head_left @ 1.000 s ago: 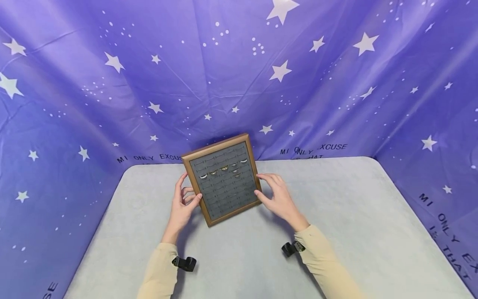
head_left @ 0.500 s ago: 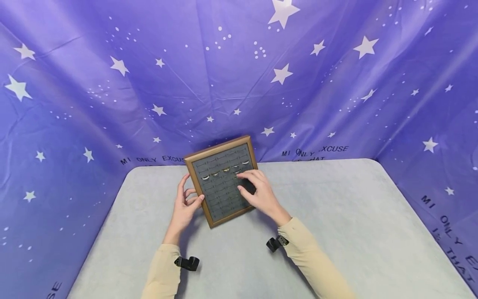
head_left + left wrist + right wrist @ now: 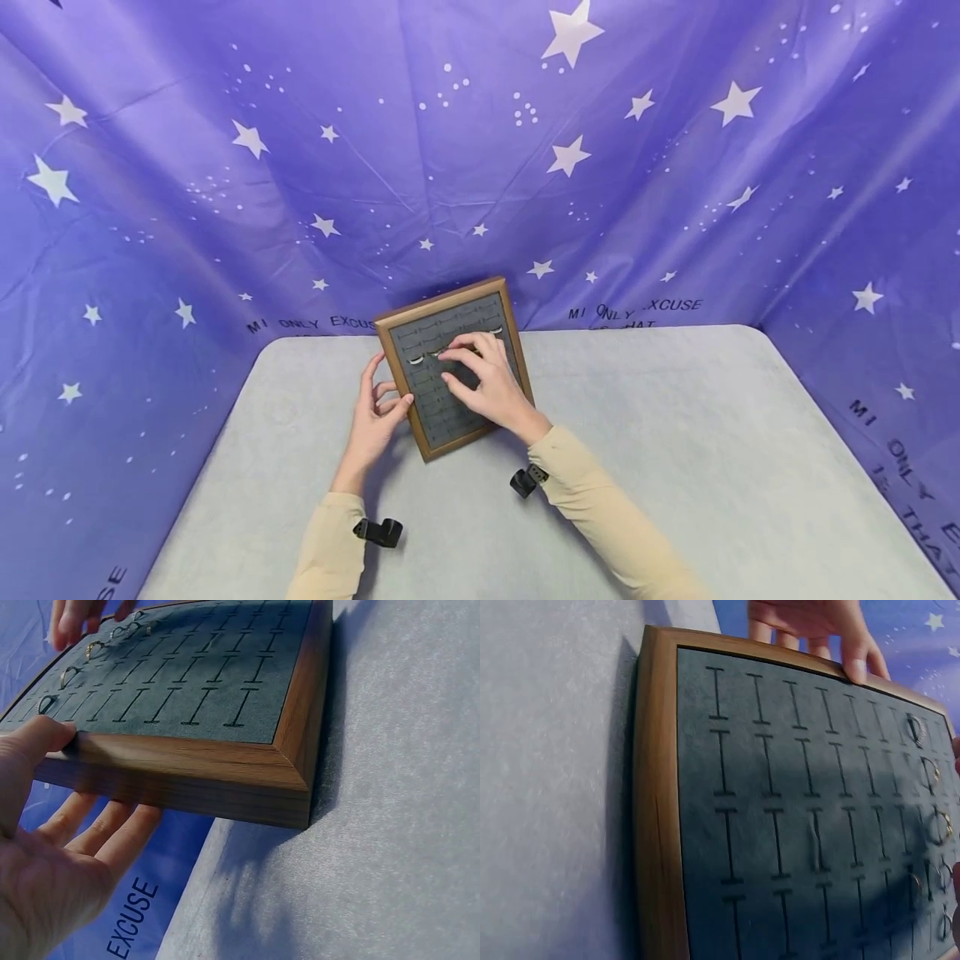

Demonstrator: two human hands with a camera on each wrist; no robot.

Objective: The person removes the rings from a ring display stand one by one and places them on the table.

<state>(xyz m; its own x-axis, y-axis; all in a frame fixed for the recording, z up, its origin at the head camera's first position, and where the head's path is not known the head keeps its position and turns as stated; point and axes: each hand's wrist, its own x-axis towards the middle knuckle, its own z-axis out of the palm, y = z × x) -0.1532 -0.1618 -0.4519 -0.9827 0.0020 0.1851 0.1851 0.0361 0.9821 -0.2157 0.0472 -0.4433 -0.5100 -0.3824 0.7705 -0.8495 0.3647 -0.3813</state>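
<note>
Woodgrain frame [image 3: 660, 787], rectangular, matte slotted pad [image 3: 742, 795], metal rings [image 3: 922, 730], left hand [image 3: 375, 418] pinching frame, right hand [image 3: 489, 387] loosely curved, unclenched

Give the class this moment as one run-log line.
left hand: grips ring tray | right hand: over ring tray, contact unclear | rings: standing in ring tray

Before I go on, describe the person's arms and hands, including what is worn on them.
The left sleeve and right sleeve are plain beige, long and lightly creased. A small black wrist camera sits on the left and another on the right. The left hand and right hand wear no gloves.
</note>
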